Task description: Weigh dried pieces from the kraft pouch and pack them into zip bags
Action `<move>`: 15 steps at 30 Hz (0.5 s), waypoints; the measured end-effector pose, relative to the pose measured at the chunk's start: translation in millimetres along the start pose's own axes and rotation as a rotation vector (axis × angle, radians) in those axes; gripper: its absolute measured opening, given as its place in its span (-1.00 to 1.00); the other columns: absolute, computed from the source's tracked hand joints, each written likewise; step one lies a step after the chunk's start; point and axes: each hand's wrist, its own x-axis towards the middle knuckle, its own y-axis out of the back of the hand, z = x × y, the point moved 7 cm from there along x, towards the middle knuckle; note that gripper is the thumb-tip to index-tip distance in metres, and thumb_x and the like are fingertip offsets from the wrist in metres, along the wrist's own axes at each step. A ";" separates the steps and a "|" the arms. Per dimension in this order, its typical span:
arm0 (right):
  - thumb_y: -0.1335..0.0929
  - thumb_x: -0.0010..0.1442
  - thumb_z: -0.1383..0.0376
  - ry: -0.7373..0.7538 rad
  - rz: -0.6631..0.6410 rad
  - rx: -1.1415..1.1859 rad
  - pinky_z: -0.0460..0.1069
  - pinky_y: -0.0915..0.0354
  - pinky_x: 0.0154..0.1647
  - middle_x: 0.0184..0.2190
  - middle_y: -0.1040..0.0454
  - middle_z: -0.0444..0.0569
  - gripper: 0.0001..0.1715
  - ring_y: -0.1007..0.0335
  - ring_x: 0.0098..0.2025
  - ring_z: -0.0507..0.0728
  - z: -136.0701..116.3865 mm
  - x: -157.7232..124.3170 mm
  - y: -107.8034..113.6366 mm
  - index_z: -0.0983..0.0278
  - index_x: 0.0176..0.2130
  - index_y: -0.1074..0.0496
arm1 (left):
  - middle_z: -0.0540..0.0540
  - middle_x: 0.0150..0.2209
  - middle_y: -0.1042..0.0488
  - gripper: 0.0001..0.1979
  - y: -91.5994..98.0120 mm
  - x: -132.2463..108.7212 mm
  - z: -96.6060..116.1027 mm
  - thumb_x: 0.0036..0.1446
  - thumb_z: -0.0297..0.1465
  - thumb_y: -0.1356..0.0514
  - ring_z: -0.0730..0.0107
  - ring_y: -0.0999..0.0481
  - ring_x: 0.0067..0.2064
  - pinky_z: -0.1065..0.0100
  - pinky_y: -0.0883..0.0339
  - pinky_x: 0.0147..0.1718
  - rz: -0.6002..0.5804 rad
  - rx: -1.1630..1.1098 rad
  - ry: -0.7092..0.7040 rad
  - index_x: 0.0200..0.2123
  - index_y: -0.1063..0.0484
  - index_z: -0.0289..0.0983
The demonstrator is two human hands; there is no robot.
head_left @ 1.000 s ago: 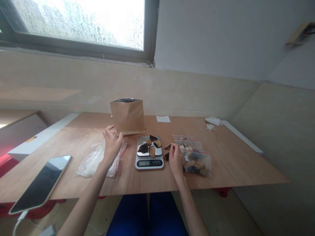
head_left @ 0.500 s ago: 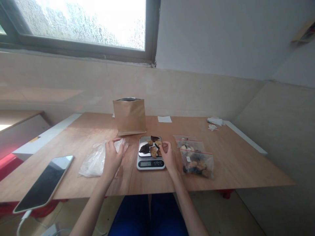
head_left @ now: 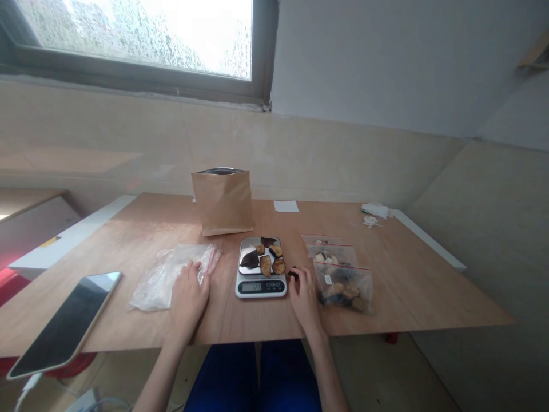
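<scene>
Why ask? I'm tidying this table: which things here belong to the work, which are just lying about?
In use: right hand, holding a dark dried piece; kitchen scale with slices; zip bags of pieces; left hand; clear plastic bag; open kraft pouch.
Lying about: phone, paper slip, white tissue.

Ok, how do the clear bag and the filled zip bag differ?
The clear bag is crumpled and looks empty; the zip bag bulges with dark and tan pieces. The clear bag lies left of the scale, the zip bag right. The left hand rests on the clear bag; the right hand is beside the zip bag. Both are clear plastic.
</scene>
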 end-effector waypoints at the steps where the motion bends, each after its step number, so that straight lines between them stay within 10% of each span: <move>1: -0.16 0.20 0.33 -0.001 -0.002 -0.008 0.14 -0.25 -0.04 -0.16 -0.36 0.08 -0.77 -0.29 -0.07 0.20 0.1 -0.4 -0.2 0.25 -0.19 -0.33 | -0.39 0.01 -0.33 -0.57 -0.4 -1.0 0.6 0.15 -0.27 0.13 -0.05 -0.31 0.06 0.04 -0.20 -0.03 0.000 0.027 -0.004 -0.06 -0.29 -0.42; 15: -0.16 0.19 0.35 -0.040 -0.045 -0.005 0.13 -0.25 -0.04 -0.16 -0.34 0.07 -0.78 -0.29 -0.07 0.20 2.6 -2.2 -3.0 0.24 -0.24 -0.35 | -0.37 0.05 -0.33 -0.56 -1.8 -2.4 2.0 0.14 -0.27 0.13 -0.06 -0.25 0.13 0.03 -0.17 0.01 -0.002 0.077 0.018 -0.05 -0.31 -0.40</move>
